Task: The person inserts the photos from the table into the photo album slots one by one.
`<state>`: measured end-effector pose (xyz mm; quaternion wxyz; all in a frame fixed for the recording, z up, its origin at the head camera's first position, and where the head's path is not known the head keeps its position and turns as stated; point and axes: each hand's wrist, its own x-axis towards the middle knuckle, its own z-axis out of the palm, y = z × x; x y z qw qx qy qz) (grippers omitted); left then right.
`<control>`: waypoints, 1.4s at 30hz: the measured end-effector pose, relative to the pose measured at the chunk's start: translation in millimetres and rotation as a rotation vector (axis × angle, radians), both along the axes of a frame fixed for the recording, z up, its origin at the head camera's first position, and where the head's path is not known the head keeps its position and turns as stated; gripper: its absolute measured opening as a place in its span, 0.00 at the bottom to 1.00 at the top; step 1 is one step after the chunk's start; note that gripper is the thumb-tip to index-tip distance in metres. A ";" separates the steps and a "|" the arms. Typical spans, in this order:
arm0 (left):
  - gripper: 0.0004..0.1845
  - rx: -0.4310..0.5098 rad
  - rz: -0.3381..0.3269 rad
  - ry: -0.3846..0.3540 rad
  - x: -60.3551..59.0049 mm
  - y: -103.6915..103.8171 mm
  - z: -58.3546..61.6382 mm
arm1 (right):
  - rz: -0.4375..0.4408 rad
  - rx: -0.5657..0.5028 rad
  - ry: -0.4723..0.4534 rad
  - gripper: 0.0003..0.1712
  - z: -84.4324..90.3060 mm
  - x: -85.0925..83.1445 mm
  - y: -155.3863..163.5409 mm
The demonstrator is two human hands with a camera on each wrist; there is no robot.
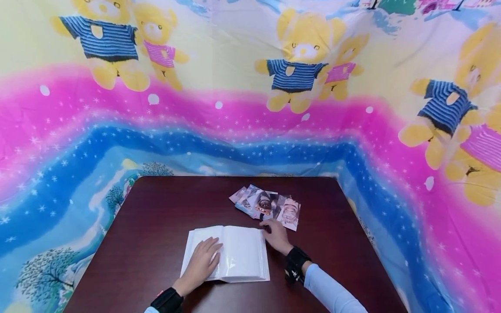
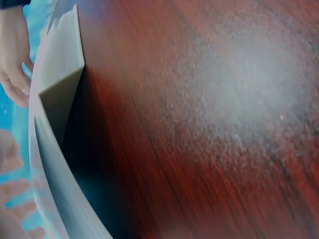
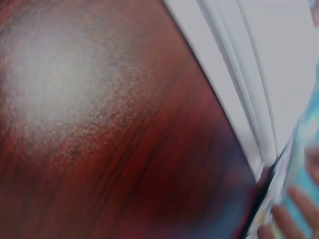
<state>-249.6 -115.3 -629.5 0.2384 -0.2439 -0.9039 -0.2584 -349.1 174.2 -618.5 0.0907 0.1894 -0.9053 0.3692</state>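
Note:
A photo album (image 1: pixel 242 254) with blank white pages in clear sleeves lies spread on the table. My left hand (image 1: pixel 202 261) rests on its left page, fingers extended. In the left wrist view the album's page edges (image 2: pixel 60 55) stand up beside the fingers (image 2: pixel 15 191). My right hand (image 1: pixel 277 236) is at the album's upper right corner, just below a fanned pile of photos (image 1: pixel 264 202). In the right wrist view its fingers (image 3: pixel 286 219) are spread, past the corner of the album (image 3: pixel 224 74), and no thing shows between them.
The dark reddish-brown table (image 1: pixel 156 213) has rounded far corners. A printed cloth (image 1: pixel 235 126) with teddy bears hangs behind it and along both sides. Each wrist wears a black band (image 1: pixel 296 264).

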 end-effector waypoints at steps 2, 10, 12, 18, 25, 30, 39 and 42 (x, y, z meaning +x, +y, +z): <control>0.16 -0.026 -0.041 -0.029 1.3 3.1 -0.4 | -0.182 -0.073 -0.044 0.13 -1.8 -6.1 8.4; 0.14 -0.055 -0.097 -0.053 6.1 8.0 -3.4 | -0.591 -0.139 -0.291 0.19 -12.3 -11.4 42.7; 0.14 -0.053 -0.093 -0.044 5.7 8.0 -3.7 | -0.628 -0.155 -0.305 0.20 -12.5 -12.3 46.8; 0.13 -0.054 -0.092 -0.026 4.8 7.0 -4.2 | -0.572 -0.053 -0.154 0.18 -11.5 -20.5 40.2; 0.12 -0.056 -0.091 -0.027 3.5 8.9 -3.2 | -0.253 0.081 0.074 0.12 -12.7 -35.9 1.9; 0.11 -0.062 -0.096 -0.039 2.2 15.1 -3.0 | -0.141 0.353 0.176 0.16 -16.2 -36.8 -14.5; 0.10 -0.062 -0.104 0.007 3.9 21.7 -3.9 | -0.199 0.514 0.280 0.06 -23.3 -34.9 -13.6; 0.10 0.011 -0.087 0.050 1.3 25.0 1.3 | -0.186 0.532 0.360 0.05 -24.3 -33.4 -13.4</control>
